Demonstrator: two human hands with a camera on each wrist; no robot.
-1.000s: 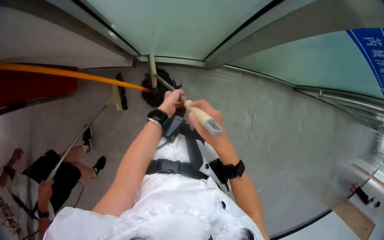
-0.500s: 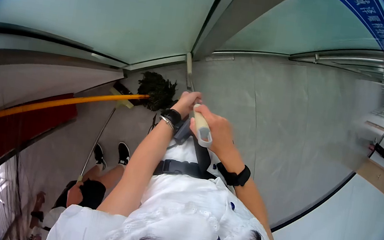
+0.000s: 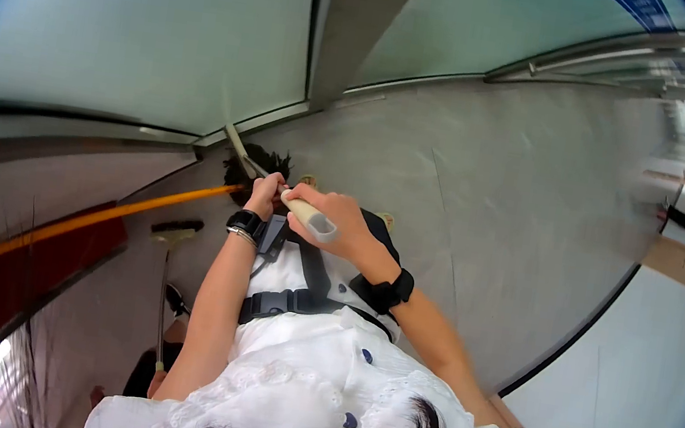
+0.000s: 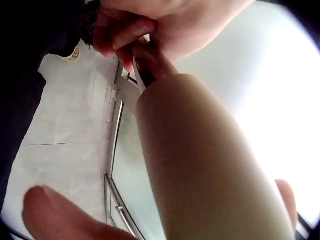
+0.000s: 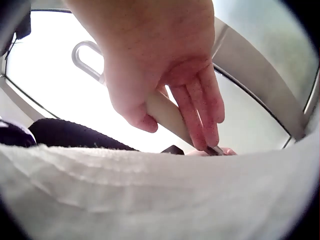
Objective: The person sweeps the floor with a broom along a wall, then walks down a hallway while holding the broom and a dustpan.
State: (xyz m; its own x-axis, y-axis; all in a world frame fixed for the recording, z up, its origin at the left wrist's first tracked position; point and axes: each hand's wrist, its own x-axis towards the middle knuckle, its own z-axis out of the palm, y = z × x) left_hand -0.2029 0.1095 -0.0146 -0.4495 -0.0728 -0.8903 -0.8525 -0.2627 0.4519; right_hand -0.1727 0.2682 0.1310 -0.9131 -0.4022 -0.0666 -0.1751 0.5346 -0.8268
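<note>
A long-handled tool with a cream grip (image 3: 304,207), a thin metal pole and a narrow cream head (image 3: 236,143) slants away from my body. The head lies low by the foot of the glass wall. My left hand (image 3: 266,195) grips the metal pole just below the cream part, fingers curled around it in the left wrist view. Higher up, my right hand (image 3: 339,222) holds the cream grip between thumb and fingers. In the right wrist view a grey hanging loop (image 5: 87,56) sticks out behind that hand.
Behind the tool head is a dark string mop (image 3: 278,162) with an orange pole (image 3: 108,213). A broom (image 3: 176,229) stands left, its pole in another person's hand (image 3: 157,382). Glass panels (image 3: 150,17) rise ahead; grey tiled floor (image 3: 507,177) spreads right.
The view has turned. The tool's head swung right past the mop, then back left in front of it. Both hands keep hold of the tool; the other person has slipped mostly from view.
</note>
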